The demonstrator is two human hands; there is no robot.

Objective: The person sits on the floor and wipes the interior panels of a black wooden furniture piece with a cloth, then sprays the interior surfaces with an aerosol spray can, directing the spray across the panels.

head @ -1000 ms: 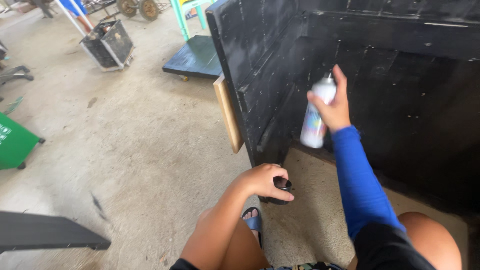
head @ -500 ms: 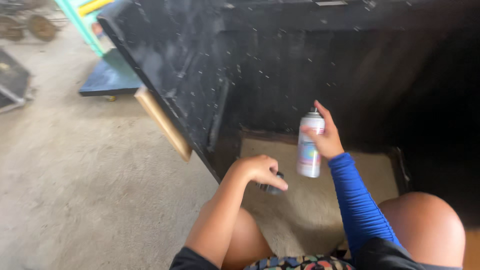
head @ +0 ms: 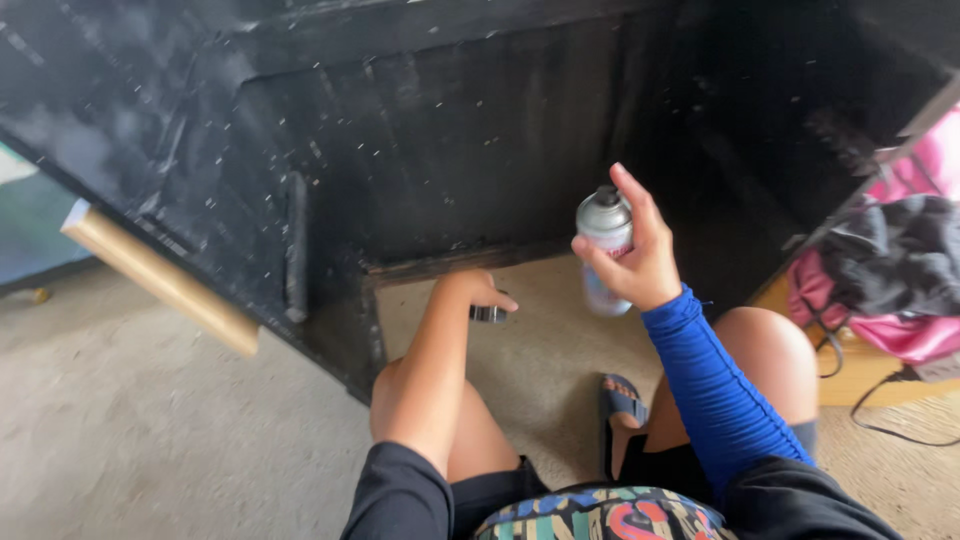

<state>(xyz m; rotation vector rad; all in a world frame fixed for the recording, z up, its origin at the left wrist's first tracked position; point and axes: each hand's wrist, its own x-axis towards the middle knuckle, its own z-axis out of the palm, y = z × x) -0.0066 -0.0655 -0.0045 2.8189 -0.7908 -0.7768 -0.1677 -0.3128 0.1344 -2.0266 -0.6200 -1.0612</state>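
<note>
One spray can stands upright in the right hand, fingers wrapped around it, forefinger on top. The left hand is curled over one small dark cap. One black cabinet stands close ahead; one sandal sits below, with bare floor to the left.

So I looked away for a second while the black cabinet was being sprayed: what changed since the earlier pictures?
The right hand brought the spray can down from the upper front panel to the dark inside of the black cabinet, and the view swung that way too. Unchanged: the right hand grips the can with a finger on the nozzle, and the left hand holds a small dark cap by the knee.
</note>
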